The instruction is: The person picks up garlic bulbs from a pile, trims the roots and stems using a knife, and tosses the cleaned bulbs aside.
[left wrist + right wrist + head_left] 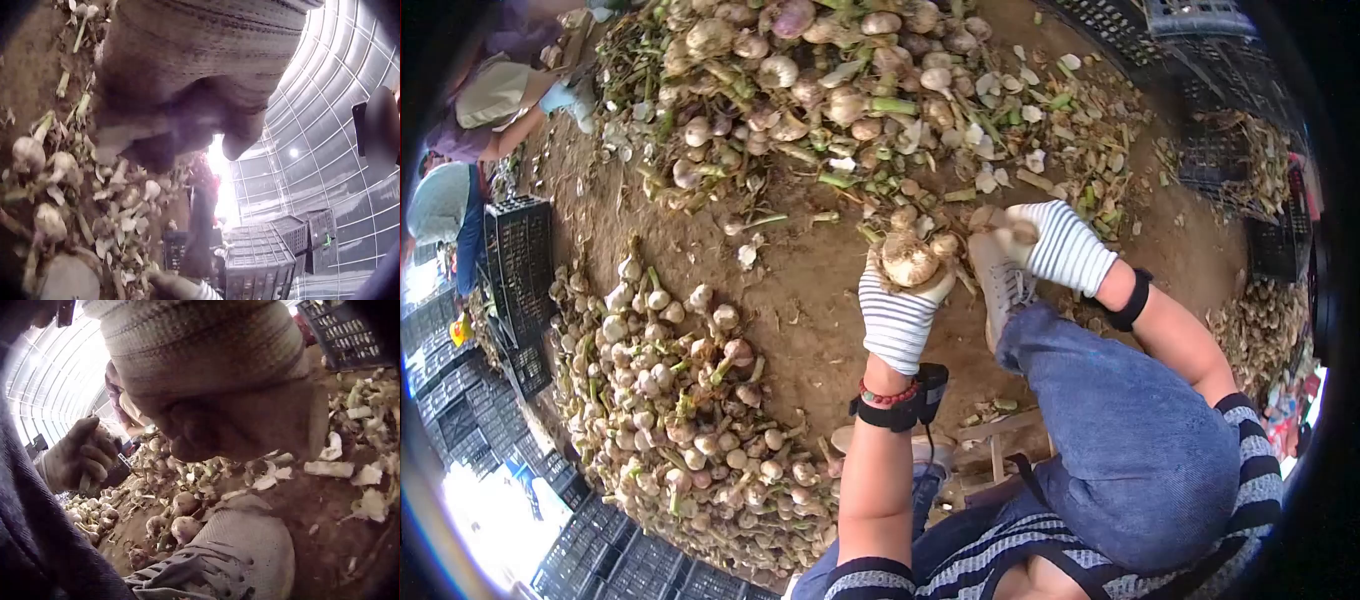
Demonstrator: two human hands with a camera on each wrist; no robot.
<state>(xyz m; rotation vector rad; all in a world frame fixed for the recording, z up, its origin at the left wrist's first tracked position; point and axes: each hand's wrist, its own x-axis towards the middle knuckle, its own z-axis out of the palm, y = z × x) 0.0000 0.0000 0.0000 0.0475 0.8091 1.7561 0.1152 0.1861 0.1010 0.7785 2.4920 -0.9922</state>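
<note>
My left hand (898, 318), in a striped knit glove, grips a large garlic bulb (908, 262), with smaller bulbs (943, 246) close against it in the head view. From the right wrist view, the left hand's fingers (94, 465) are curled around the bulb. My right hand (1068, 245), gloved the same way, is just above the toe of a light lace-up shoe (997, 285). Its palm side is in shadow in the right wrist view, and I cannot tell whether it holds anything. Dark bands circle both wrists.
A large heap of untrimmed garlic (830, 90) lies ahead. At left is a pile of bulbs (670, 400). Cut stems and peelings (1090, 150) litter the dirt floor. Black crates (520, 265) stand on both sides. Another person (490, 110) is at far left.
</note>
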